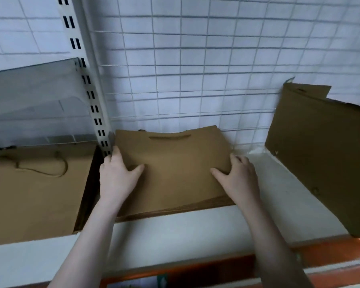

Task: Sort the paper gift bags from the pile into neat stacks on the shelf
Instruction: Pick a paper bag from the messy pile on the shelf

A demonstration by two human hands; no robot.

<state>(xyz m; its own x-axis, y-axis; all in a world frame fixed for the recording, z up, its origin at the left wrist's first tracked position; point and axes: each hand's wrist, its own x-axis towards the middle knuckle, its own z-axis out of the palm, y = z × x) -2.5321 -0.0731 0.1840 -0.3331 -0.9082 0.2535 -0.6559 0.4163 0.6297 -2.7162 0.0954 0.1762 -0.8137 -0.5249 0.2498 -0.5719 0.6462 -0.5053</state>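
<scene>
Two bare hands press flat on brown paper gift bag (175,163) topping middle stack on white shelf (175,231). Left hand (117,177) at bag's left edge, fingers straight, thumb spread inward. Right hand (236,176) at right edge, fingers relaxed, flat (nothing gripped). Bag's cord handle (169,137) beyond fingertips, near wire grid (195,69). Larger bags (33,190) left of left hand; leaning bags (324,154) right of right hand.
</scene>
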